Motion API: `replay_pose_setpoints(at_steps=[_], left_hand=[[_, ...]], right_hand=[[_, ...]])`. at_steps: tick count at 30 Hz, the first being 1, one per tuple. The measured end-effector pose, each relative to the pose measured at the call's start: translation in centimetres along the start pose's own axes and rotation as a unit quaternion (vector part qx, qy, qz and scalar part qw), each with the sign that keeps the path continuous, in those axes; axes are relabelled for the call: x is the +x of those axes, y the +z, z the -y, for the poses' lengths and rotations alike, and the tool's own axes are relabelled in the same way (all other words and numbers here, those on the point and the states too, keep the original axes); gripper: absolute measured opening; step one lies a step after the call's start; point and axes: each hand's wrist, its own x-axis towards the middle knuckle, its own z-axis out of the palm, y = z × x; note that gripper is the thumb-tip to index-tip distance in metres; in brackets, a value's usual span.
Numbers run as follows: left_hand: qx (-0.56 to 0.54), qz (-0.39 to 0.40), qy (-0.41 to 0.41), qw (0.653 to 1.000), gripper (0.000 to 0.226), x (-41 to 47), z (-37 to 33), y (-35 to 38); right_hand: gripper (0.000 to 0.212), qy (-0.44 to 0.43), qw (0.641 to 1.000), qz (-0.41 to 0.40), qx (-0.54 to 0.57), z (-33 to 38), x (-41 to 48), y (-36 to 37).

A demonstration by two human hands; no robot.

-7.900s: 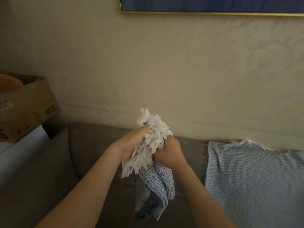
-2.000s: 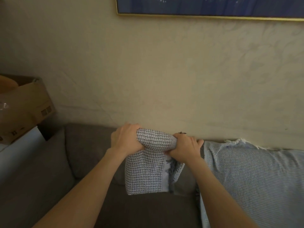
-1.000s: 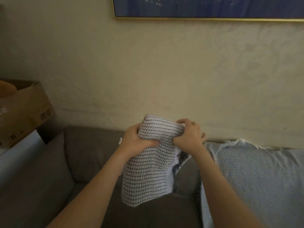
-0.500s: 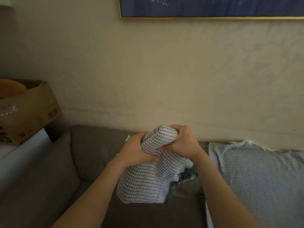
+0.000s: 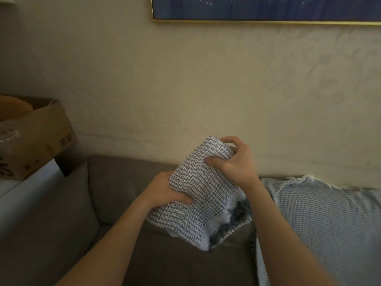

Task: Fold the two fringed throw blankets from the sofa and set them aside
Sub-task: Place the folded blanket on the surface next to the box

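Observation:
A small folded bundle of grey-and-white woven throw blanket (image 5: 203,195) is held up in front of the sofa back, its white and dark blue fringe showing at the lower right end. My left hand (image 5: 165,191) grips its lower left side, thumb on the front. My right hand (image 5: 237,162) grips its upper right end, fingers curled over the top. A second light blue woven blanket (image 5: 321,221) with a white fringe along its top lies spread over the right part of the sofa.
The grey sofa (image 5: 115,182) runs along a cream wall. A cardboard box (image 5: 35,135) stands on a white surface (image 5: 22,188) at the left. A framed blue picture (image 5: 266,9) hangs on the wall above.
The bundle has tilted. My right hand rose to its upper end while my left hand slid down to its lower left side.

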Motion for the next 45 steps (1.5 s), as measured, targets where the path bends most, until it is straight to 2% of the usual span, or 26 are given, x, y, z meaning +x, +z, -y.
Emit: replay_pose_setpoints(at_steps=[6,8,11,14,16,18,19,22,25,28,34,36,40,43,45], left_hand=[[-0.111,-0.002,-0.010,0.994,0.043,-0.1,-2.1,0.1],[-0.150,-0.015,-0.013,0.989,0.045,-0.2,-2.5,0.3],[-0.214,-0.060,-0.028,0.975,0.046,-0.4,-2.5,0.0],[-0.293,-0.107,-0.060,0.948,0.052,-0.3,-1.7,-0.5],[-0.355,-0.116,-0.075,0.924,0.055,-0.3,-1.0,-1.1],[-0.415,-0.106,-0.080,0.900,0.055,-0.4,-0.6,-1.8],[-0.441,-0.095,-0.081,0.889,0.055,-0.6,-0.4,-2.3],[-0.516,-0.045,-0.091,0.850,0.051,-1.1,-0.1,-3.2],[-0.571,0.011,-0.094,0.816,0.044,-2.2,-0.3,-4.0],[-0.597,0.027,-0.084,0.798,0.041,-3.0,0.6,-5.0],[-0.611,0.008,-0.092,0.787,0.043,-4.1,3.4,-6.7],[-0.598,0.004,-0.099,0.795,0.043,-4.4,3.9,-7.5],[-0.559,0.014,-0.128,0.819,0.043,-4.8,4.3,-8.4],[-0.525,0.016,-0.155,0.836,0.040,-5.3,4.4,-8.9],[-0.492,0.010,-0.159,0.856,0.056,-5.4,4.7,-9.3]], right_hand=[[0.054,-0.049,0.979,-0.158,-0.119,-1.4,-0.5,2.4],[0.057,-0.065,0.974,-0.176,-0.129,-2.5,-1.4,3.5],[0.071,-0.043,0.986,-0.106,-0.119,-4.4,-3.0,4.9],[0.091,0.065,0.992,0.004,-0.106,-5.5,-4.4,6.1],[0.109,0.147,0.988,0.037,-0.025,-5.3,-5.0,6.7],[0.112,0.207,0.972,0.050,0.097,-5.2,-5.3,7.4],[0.109,0.243,0.954,0.063,0.164,-4.9,-5.4,7.8],[0.092,0.335,0.861,0.147,0.352,-4.7,-5.7,8.9],[0.061,0.337,0.830,0.168,0.412,-3.1,-6.5,9.3],[0.046,0.307,0.813,0.164,0.466,-1.6,-6.9,10.1],[0.058,0.296,0.834,0.130,0.447,-2.8,-6.8,12.8],[0.065,0.291,0.848,0.144,0.418,-2.3,-6.8,13.2],[0.046,0.312,0.863,0.170,0.359,-0.8,-6.4,12.6],[0.051,0.343,0.868,0.211,0.292,0.0,-6.4,12.1],[0.030,0.346,0.873,0.226,0.261,0.5,-6.7,11.6]])
